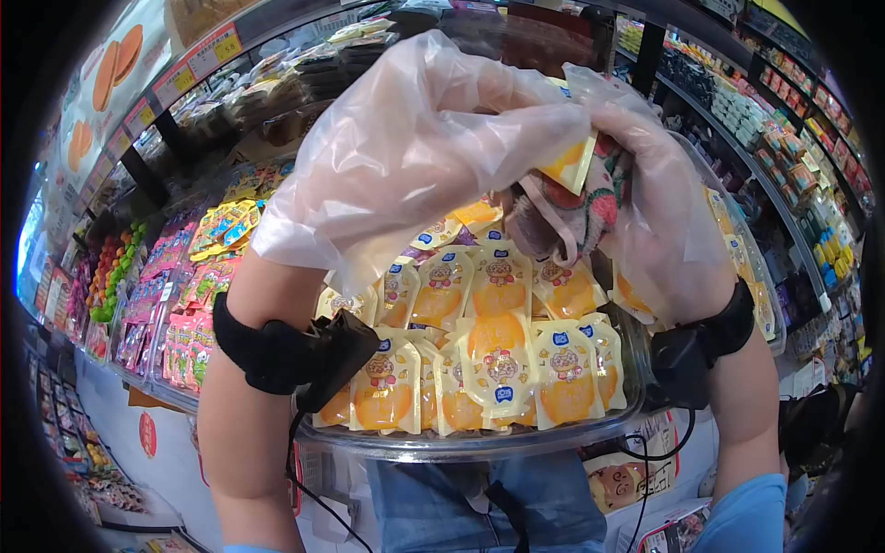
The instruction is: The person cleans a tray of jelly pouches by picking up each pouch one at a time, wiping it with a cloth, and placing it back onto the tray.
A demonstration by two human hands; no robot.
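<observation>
Both my hands wear loose, clear plastic gloves and meet above a clear tray [461, 450] of yellow and orange packets [499, 364]. The fingers of my left hand [442, 138] pinch one yellow packet [573, 166] from the left. My right hand [659, 184] is closed round a patterned cloth [599, 198] with red shapes and a pale strap, just below and behind that packet. Part of the packet is hidden by my left fingers. Rows of similar packets stand upright in the tray below.
Bins of colourful small packs [194, 341] stand to the left. Shelves of goods [784, 157] line the right side. Price tags [198, 64] run along the upper left shelf. Black wrist devices with cables sit on both forearms.
</observation>
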